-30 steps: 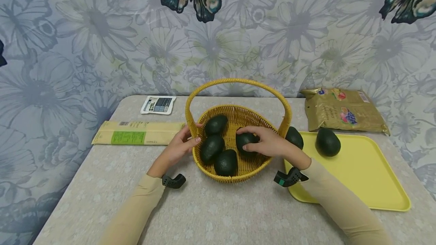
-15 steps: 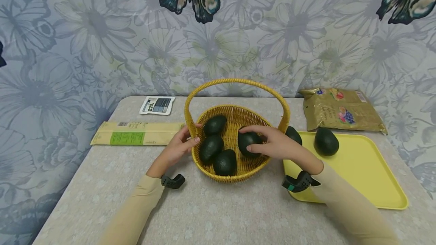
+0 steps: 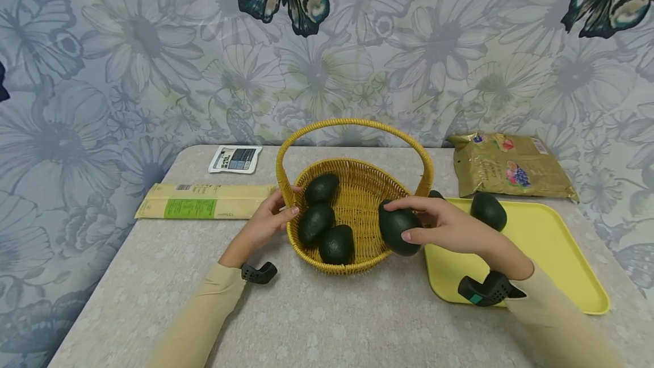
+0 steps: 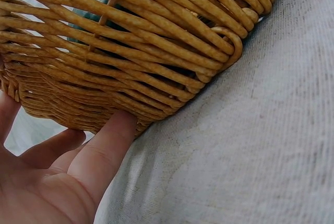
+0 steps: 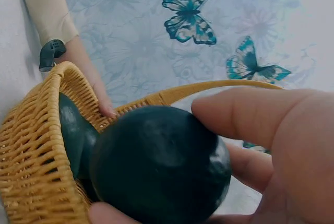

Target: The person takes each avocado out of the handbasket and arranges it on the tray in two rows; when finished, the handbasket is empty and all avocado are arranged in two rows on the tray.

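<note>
My right hand [image 3: 452, 229] grips a dark green avocado [image 3: 398, 230] over the right rim of a yellow wicker basket [image 3: 360, 186]. Thumb and fingers wrap its sides in the right wrist view, where the held avocado [image 5: 156, 161] fills the middle. Three more avocados [image 3: 315, 225] lie along the basket's left side. At the left rim, by the foot of the handle, my left hand [image 3: 264, 221] holds the basket between thumb and fingers. Seen from the left wrist, its fingers [image 4: 107, 151] press on the woven wall.
To the right lies a yellow tray [image 3: 546, 260] bearing an avocado [image 3: 489, 212]; another avocado [image 3: 435, 193] is mostly hidden behind my right hand. A gold food bag [image 3: 511, 166] sits behind the tray. A long yellow-green packet [image 3: 199, 200] and a small white pouch [image 3: 235, 159] lie left.
My right hand has lifted the avocado from the basket's inside and carried it rightward to the rim. The left hand stays on the basket.
</note>
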Demonstrator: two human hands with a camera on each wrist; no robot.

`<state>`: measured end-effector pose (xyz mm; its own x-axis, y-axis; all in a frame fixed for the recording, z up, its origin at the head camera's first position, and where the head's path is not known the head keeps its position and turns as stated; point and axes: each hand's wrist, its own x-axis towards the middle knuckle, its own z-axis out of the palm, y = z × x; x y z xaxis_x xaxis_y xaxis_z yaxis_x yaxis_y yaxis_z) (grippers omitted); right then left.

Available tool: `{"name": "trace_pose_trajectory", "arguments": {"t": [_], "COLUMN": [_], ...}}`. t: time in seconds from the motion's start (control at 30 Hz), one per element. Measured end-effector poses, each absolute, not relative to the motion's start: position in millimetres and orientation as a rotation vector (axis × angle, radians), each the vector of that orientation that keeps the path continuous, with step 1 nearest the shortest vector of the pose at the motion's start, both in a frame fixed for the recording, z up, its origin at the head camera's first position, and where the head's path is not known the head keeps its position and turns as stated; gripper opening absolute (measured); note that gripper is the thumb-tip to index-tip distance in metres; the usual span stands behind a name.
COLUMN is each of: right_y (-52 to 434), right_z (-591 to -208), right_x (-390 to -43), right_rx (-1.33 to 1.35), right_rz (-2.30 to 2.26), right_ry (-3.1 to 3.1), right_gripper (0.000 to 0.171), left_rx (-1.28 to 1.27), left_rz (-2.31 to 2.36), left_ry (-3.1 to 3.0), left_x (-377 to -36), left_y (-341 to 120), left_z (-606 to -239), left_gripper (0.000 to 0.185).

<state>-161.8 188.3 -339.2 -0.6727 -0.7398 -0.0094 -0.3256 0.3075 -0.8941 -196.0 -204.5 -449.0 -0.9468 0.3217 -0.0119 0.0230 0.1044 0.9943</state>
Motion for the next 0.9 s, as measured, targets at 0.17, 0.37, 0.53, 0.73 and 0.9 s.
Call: {"name": "trace_pose_trajectory", "arguments": {"t": [0.17,0.37,0.53,0.73,0.9], "right_y": [214,248,274,298,319], "right_z": [-337,-343,-346,-348,-353], "right_x": [-150,-143,-140,-139,-141], "right_rx": [-0.962,-0.997,-0.941,-0.838,-0.744], "right_rz": [-1.337,-1.404,-1.438,-1.437,-1.442], "right_ry": [2.184,2.201,2.248,2.378,2.465], "right_gripper": [0.045,0.049,0.053,0.053,0.054], "left_rx": [0.344,0.350,0.337,0.336,0.337], "left_rz": [1.938,1.943,1.933,1.948,1.956], "left_ry": [2.147,2.137,2.147,2.149,2.139], "left_x": [-196,-195,-194,-194,-194], "left_y": [-203,-201,-202,-203,-201], "left_z": [-448,-446,-444,-446,-446], "left_gripper": [0.051,0.051,0.052,0.052,0.052]}}
